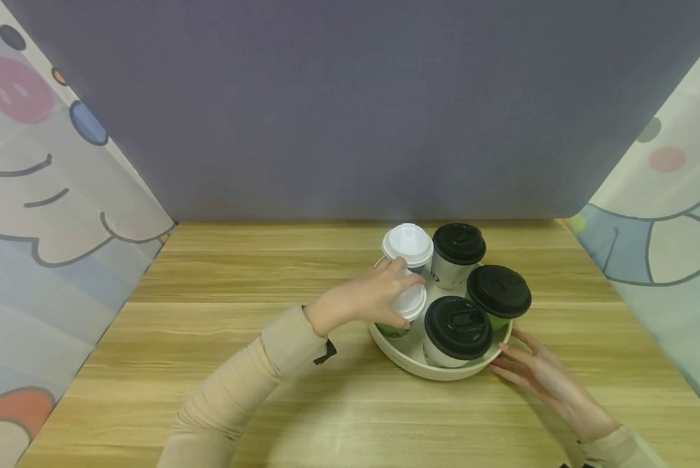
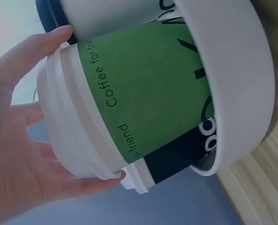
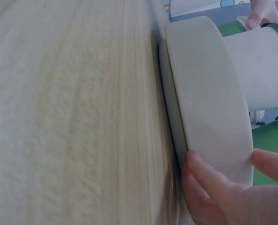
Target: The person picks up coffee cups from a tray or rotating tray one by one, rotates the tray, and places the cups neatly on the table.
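Over the near-left part of a round white tray (image 1: 413, 364), my left hand (image 1: 379, 296) spans the white lid of a green paper coffee cup (image 2: 143, 89). Thumb and fingers lie on opposite sides of that lid in the left wrist view. The cup stands inside the tray wall. At the tray's right side, my right hand (image 1: 537, 374) holds the rim. Its thumb is at the top edge, and the fingers are low against the side in the right wrist view.
Other lidded cups share the tray: a white-lidded cup (image 1: 408, 244) behind, and black-lidded cups at the back (image 1: 458, 244), right (image 1: 498, 291) and front (image 1: 457, 328). The wooden table (image 1: 238, 273) meets a grey panel (image 1: 350, 117) behind. Cartoon-printed curtains (image 1: 671, 214) flank it.
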The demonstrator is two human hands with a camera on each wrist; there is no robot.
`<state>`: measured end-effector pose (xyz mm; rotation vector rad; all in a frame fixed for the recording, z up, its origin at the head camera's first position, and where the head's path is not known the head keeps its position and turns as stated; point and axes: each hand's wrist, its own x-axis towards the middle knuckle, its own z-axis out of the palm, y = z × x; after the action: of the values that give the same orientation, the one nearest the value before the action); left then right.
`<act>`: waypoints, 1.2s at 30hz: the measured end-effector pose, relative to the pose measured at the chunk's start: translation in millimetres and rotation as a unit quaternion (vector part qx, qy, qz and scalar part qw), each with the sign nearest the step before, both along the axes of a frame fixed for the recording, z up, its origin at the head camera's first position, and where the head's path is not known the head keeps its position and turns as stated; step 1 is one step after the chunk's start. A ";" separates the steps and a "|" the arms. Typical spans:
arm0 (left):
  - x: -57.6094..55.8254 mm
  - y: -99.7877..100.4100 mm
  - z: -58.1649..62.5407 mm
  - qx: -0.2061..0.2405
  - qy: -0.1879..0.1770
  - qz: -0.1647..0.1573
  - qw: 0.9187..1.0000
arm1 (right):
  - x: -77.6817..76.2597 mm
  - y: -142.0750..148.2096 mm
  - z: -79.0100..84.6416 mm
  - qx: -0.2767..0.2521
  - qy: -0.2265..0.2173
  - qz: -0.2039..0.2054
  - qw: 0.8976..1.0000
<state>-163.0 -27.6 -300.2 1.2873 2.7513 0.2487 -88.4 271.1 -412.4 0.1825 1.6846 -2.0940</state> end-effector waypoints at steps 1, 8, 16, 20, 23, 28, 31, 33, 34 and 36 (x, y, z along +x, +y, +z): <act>-0.2 0.0 1.6 0.002 -0.005 0.000 1.000 | 0.0 0.0 0.1 -0.001 -0.001 0.000 1.000; -1.4 -4.2 13.4 0.009 -0.017 0.006 1.000 | 0.6 -0.5 0.2 -0.002 0.001 0.001 1.000; -1.4 -13.9 30.4 0.029 -0.023 0.024 0.999 | 0.5 0.1 0.1 -0.003 -0.002 -0.001 1.000; -2.3 -19.2 37.5 0.041 -0.019 0.032 0.998 | 0.7 0.0 -0.1 0.001 0.000 -0.001 1.000; -3.8 -24.4 41.0 0.055 -0.017 0.034 0.998 | 1.0 -0.4 0.1 0.003 0.003 0.000 1.000; -6.6 -34.8 46.3 0.063 -0.007 0.043 0.997 | 1.6 -1.0 1.1 -0.001 0.006 0.002 1.000; -8.1 -41.8 49.0 0.065 -0.008 0.056 0.996 | 1.6 -1.2 1.3 -0.005 0.002 0.002 1.000; -9.5 -46.5 49.4 0.070 -0.012 0.064 0.995 | 1.5 -1.2 1.0 -0.002 0.001 0.003 1.000; -10.4 -48.9 49.4 0.072 -0.015 0.068 0.995 | 1.4 -1.2 0.8 -0.002 0.000 0.002 1.000; -12.5 -53.8 48.7 0.078 -0.017 0.072 0.994 | 1.5 -1.1 0.4 0.002 0.000 0.002 1.000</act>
<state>-175.5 -81.4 -251.4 1.1035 2.8477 0.5008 -86.9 270.0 -412.0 0.1794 1.6885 -2.0878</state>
